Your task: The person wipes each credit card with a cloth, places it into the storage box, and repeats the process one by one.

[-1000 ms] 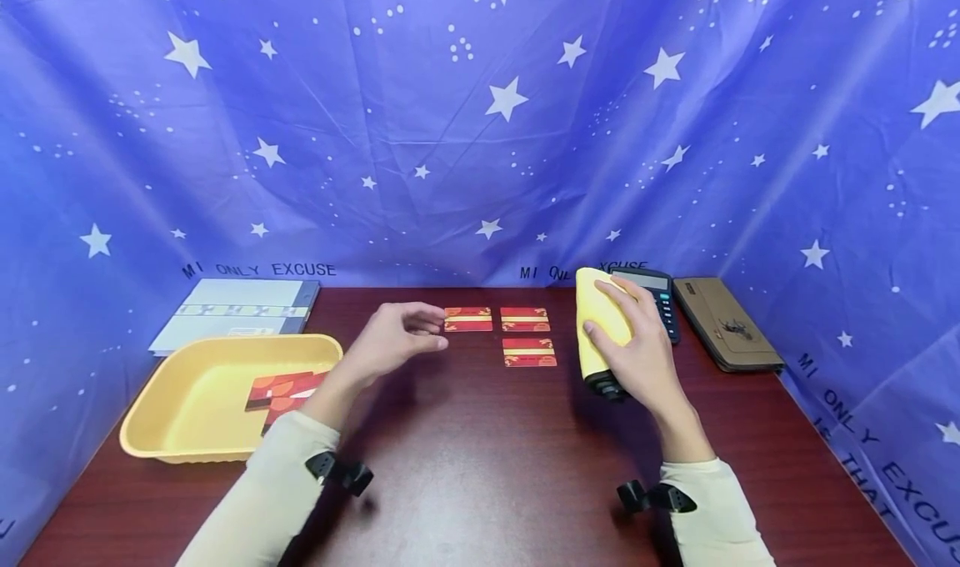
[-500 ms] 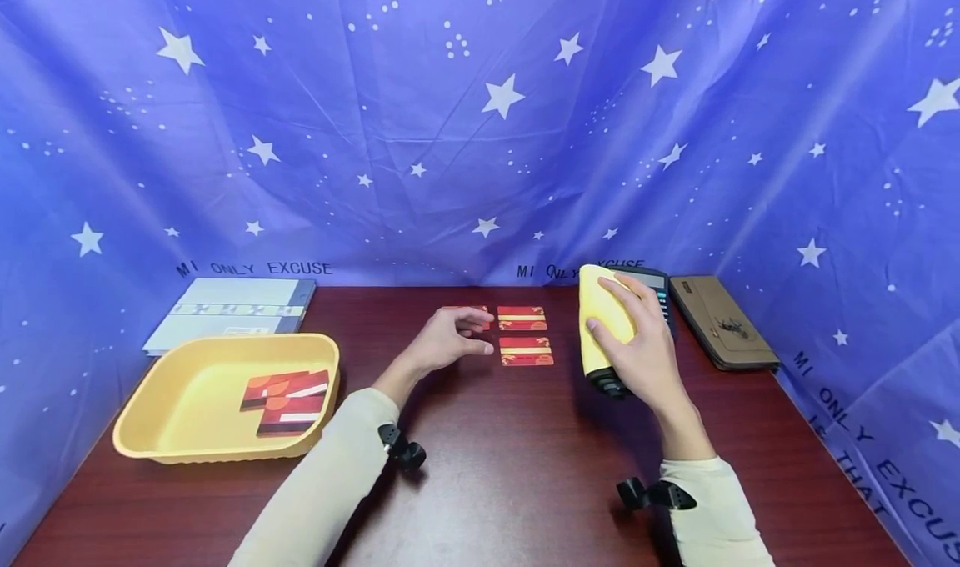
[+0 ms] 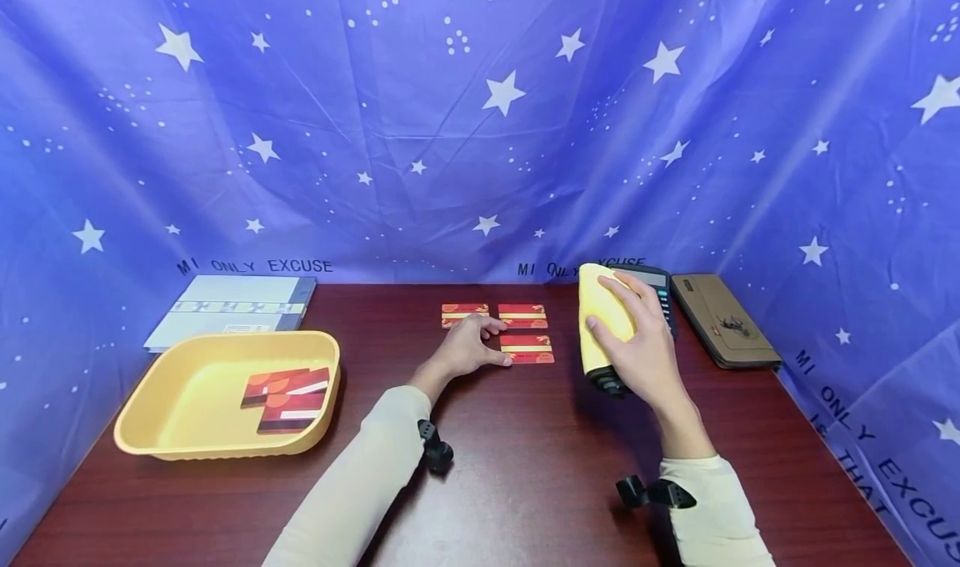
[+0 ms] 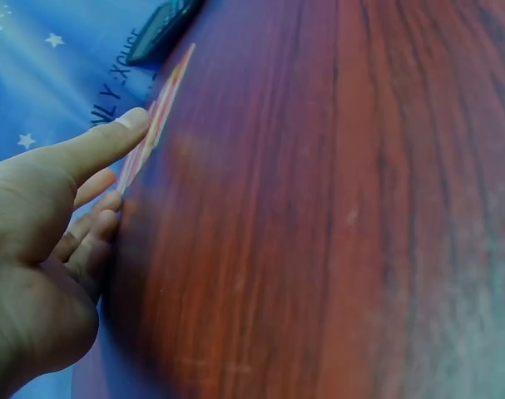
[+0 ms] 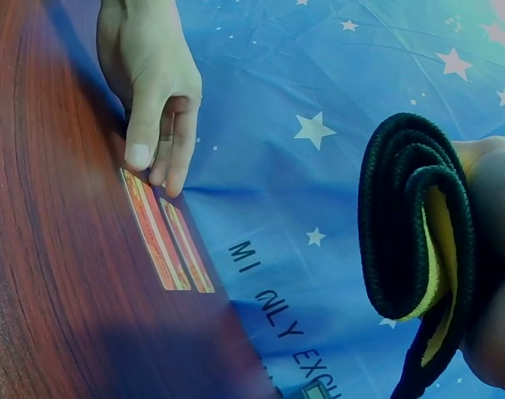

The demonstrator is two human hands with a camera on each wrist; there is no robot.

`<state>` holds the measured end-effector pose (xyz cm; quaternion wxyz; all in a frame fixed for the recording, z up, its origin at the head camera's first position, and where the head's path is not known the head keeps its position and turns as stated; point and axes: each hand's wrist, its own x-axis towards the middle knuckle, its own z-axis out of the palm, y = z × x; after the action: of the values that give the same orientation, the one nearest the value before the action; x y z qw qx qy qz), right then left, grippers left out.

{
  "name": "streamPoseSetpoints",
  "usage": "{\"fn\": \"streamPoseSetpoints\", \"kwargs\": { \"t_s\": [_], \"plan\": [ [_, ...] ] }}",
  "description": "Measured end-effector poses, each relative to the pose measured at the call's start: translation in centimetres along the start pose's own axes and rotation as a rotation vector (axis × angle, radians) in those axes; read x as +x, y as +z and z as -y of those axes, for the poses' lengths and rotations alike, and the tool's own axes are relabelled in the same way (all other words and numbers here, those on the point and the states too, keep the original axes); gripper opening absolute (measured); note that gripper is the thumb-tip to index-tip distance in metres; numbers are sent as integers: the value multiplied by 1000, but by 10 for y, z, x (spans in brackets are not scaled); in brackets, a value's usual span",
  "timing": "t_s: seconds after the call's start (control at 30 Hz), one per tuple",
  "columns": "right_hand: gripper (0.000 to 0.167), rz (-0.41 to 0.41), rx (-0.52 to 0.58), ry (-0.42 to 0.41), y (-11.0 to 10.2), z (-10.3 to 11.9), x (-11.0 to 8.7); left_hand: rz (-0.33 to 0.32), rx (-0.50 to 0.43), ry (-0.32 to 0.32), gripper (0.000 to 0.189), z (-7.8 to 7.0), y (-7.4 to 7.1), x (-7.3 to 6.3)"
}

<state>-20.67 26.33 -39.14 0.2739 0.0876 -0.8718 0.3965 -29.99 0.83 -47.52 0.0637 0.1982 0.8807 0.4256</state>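
Note:
My left hand (image 3: 462, 348) reaches the left end of the nearest red card (image 3: 529, 349), which has a gold stripe and lies flat on the table. Its thumb is at the card's near corner and its fingertips are by the far edge; the left wrist view shows the thumb against the card (image 4: 159, 125). Two similar cards lie just behind: one at the right (image 3: 522, 315), the other at the left (image 3: 463, 310), partly behind the fingers. My right hand (image 3: 639, 333) grips a rolled yellow cloth (image 3: 598, 321) with a black edge, whose folded layers (image 5: 410, 208) show in the right wrist view.
At the left stands a yellow basin (image 3: 180, 383) with several red cards (image 3: 292, 402) in it. A pale flat box (image 3: 232, 300) lies behind it. Right of the cloth are a calculator (image 3: 660, 283) and a brown wallet (image 3: 723, 321), before a blue star-printed curtain (image 3: 420, 92).
My left hand has moved rightward, from beside the back left card to the left end of the nearest card. The right hand has stayed nearly still with the cloth.

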Motion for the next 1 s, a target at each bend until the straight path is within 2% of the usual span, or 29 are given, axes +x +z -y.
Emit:
{"fn": "streamPoseSetpoints", "kwargs": {
  "t_s": [0.2, 0.47, 0.83, 1.0],
  "plan": [
    [59, -1, -5, -4, 1, -2, 0, -5, 79, -18, 48, -4, 3, 2],
    [58, 0, -1, -2, 0, 0, 0, 1, 126, -34, 43, -10, 5, 0],
    [58, 8, -4, -6, 1, 2, 1, -43, 77, -36, 46, -20, 8, -5],
    [58, 11, -11, 0, 2, 1, -2, -59, 93, -25, 45, -24, 11, -10]
  ]
}}
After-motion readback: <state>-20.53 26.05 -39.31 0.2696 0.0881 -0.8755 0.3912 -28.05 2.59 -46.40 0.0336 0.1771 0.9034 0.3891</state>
